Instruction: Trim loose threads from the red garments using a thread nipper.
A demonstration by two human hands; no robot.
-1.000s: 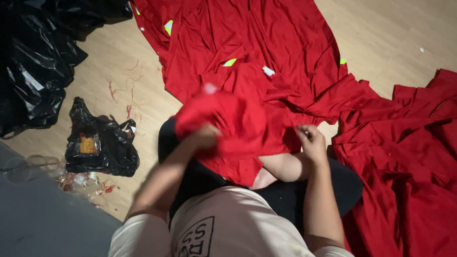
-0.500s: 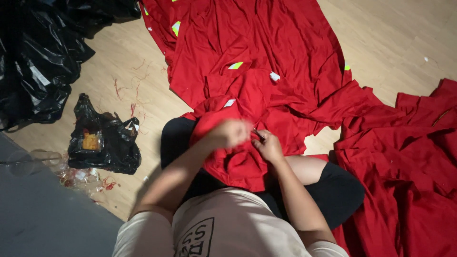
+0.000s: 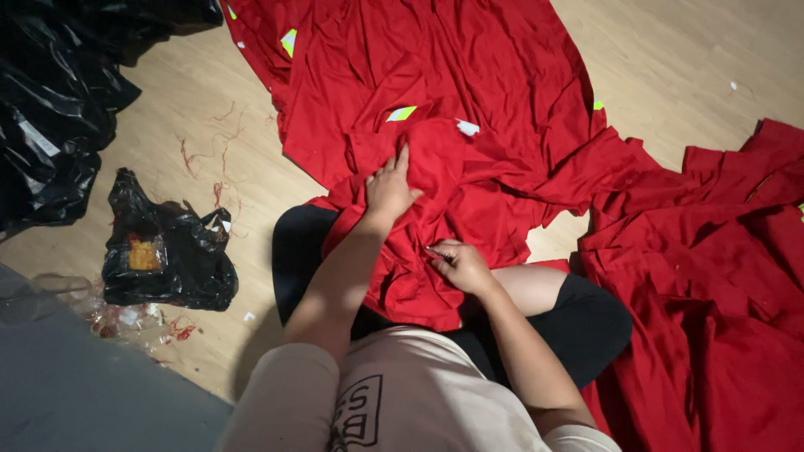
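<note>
A seated person presses the left hand (image 3: 389, 188), fingers spread flat, on a red garment (image 3: 435, 209) draped over the lap, while the right hand (image 3: 461, 266) pinches its fabric; a black plastic bag (image 3: 167, 251) lies on the wooden floor (image 3: 670, 59) nearby.

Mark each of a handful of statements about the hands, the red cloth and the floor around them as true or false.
1. The left hand lies flat, fingers spread, on the red garment. True.
2. The right hand rests on the bare wooden floor. False: it is on the red garment over the lap, fingers pinched together at the cloth.
3. A small black plastic bag lies on the floor on the person's left. True.
4. The cloth spread out ahead is blue. False: it is red, with small yellow-green patches.
5. Loose red threads lie on the floor near the bag. True.
6. Both hands are lifted clear of the cloth. False: both touch it.
</note>
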